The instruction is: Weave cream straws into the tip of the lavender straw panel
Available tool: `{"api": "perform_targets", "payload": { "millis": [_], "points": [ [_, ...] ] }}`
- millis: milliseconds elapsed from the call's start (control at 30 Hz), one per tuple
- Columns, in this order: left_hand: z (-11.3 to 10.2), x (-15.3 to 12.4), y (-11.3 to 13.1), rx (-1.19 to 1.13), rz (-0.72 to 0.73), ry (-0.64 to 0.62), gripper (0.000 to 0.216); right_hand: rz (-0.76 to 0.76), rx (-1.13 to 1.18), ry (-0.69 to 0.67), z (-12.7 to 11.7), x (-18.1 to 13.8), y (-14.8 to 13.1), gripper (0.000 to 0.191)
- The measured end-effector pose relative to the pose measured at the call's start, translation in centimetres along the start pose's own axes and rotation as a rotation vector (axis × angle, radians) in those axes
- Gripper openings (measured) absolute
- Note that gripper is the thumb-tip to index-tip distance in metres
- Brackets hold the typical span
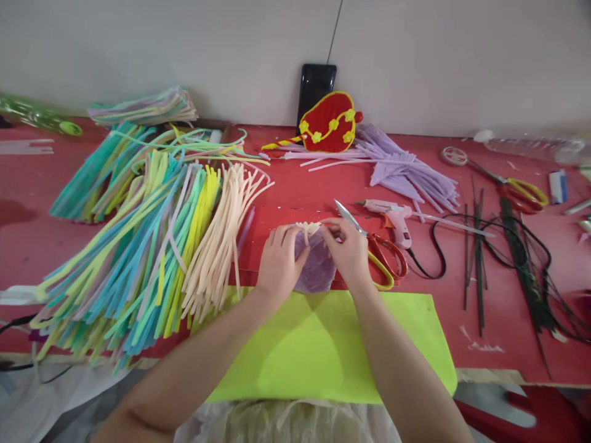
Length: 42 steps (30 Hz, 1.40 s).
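Observation:
Between my hands is a purple piece of pipe cleaners (316, 271) laid side by side, with a cream twisted trim (308, 227) along its far edge. My left hand (280, 258) holds the piece at its left side, thumb pressed near the trim. At the right end of the trim, my right hand (347, 249) pinches with thumb and fingertips; the exact spot under the fingers is hidden. Scissors (386, 261) with red and yellow handles lie just right of my right hand, their blades partly behind it.
Bundles of coloured pipe cleaners (152, 246) and cream ones (221, 240) lie left. Behind are purple pipe cleaners (406, 163), a red-and-yellow ornament (329, 126) and a black phone (317, 83). A pink glue gun (392, 218) with cord and dark stems (480, 264) lie right.

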<state>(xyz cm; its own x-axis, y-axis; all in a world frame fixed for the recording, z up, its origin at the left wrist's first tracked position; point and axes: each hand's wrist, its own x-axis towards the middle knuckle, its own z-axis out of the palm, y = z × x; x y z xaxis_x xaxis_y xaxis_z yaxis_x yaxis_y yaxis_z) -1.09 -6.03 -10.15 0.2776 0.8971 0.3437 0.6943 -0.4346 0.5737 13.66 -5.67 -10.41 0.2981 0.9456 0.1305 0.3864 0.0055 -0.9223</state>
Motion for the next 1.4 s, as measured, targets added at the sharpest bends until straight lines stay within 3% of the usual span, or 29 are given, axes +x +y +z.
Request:
{"api": "perform_targets", "payload": {
  "millis": [300,533,767,1200,1400],
  "points": [
    [0.5,0.9,-1.2,-0.027,0.083,-0.039,0.005,0.084,-0.009,-0.106,-0.4,0.0,-0.4,0.016],
    [0.0,0.7,-0.9,-0.017,0.198,0.042,0.006,0.135,0.064,-0.086,-1.4,0.2,-0.8,0.024],
    [-0.2,0.9,-1.5,0.197,0.246,0.04,0.012,0.146,0.086,-0.088,-1.1,0.2,-0.8,0.027],
    [0.1,1.0,-1.8,0.2,0.165,-0.063,0.021,0.074,-0.106,-0.042,-0.1,0.3,0.1,0.017],
    [-0.3,0.0,-0.3,0.258,0.135,-0.089,0.028,0.016,-0.182,-0.031,0.0,0.2,0.0,0.014]
  ]
}}
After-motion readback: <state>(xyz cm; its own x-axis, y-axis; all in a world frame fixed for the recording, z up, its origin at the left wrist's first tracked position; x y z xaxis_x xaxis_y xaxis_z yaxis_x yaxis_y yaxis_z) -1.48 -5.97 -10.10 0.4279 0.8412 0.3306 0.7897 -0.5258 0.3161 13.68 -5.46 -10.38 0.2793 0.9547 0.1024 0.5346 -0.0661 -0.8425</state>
